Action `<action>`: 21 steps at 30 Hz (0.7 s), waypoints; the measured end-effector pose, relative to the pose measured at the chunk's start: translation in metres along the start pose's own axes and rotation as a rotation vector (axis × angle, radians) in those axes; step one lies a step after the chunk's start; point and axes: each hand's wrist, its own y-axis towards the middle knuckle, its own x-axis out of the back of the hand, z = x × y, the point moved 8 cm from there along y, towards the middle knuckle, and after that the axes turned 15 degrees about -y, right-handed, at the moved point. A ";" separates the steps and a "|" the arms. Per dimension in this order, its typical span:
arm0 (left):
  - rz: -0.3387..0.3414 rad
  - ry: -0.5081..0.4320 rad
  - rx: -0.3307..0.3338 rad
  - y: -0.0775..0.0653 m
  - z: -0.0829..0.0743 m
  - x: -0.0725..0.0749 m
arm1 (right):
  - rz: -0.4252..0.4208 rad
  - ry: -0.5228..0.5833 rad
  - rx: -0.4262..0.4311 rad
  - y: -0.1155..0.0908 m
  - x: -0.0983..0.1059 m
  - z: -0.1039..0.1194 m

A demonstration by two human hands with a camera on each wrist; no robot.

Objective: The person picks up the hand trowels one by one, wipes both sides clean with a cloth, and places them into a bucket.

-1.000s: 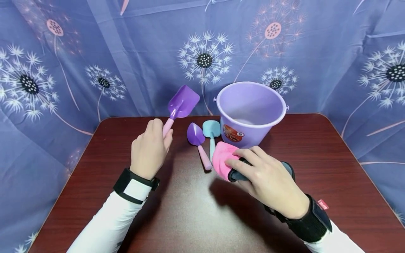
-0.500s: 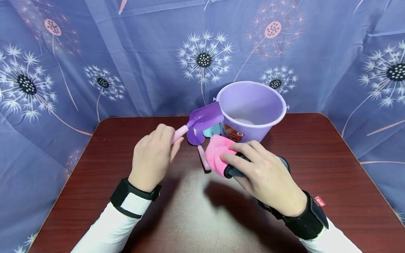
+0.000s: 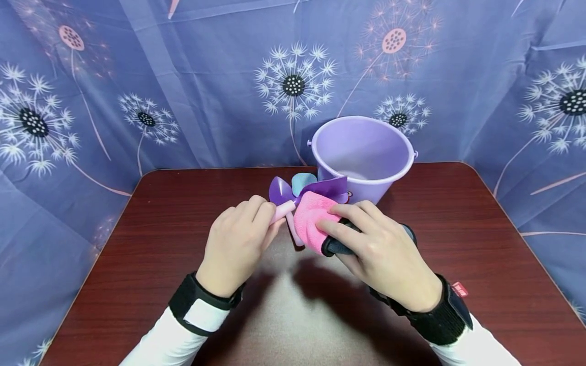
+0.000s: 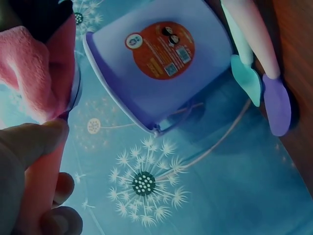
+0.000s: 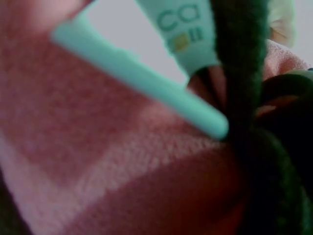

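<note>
My left hand [image 3: 240, 241] grips the pink handle of a purple toy shovel [image 3: 330, 189], its blade angled to the right in front of the bucket. In my right hand [image 3: 382, 249] is a fuzzy pink cloth [image 3: 313, 221] with dark edging. The cloth lies against the shovel where handle meets blade, hiding part of it; the left wrist view shows this contact near my left thumb [image 4: 34, 142]. Behind the hands, a smaller purple scoop [image 3: 280, 192] and a teal shovel [image 3: 302, 182] lie on the table, partly covered from view.
A lavender bucket [image 3: 366, 190] with an orange label stands at the back of the dark red wooden table [image 3: 183, 203]. A blue dandelion-print curtain [image 3: 220, 101] hangs behind and beside it. A pale teal printed piece [image 4: 247, 78] in the left wrist view is the teal shovel's blade.
My left hand has lowered the purple shovel and swung its blade rightward to the cloth. My right hand has shifted slightly left, bringing the cloth against the shovel.
</note>
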 end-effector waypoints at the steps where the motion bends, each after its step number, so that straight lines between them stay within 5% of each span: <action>1: 0.005 -0.001 -0.001 0.000 -0.002 0.000 | -0.007 0.001 0.000 0.000 0.000 0.000; 21: 0.046 -0.110 -0.034 -0.003 -0.014 -0.004 | -0.147 -0.009 -0.087 0.001 0.006 -0.015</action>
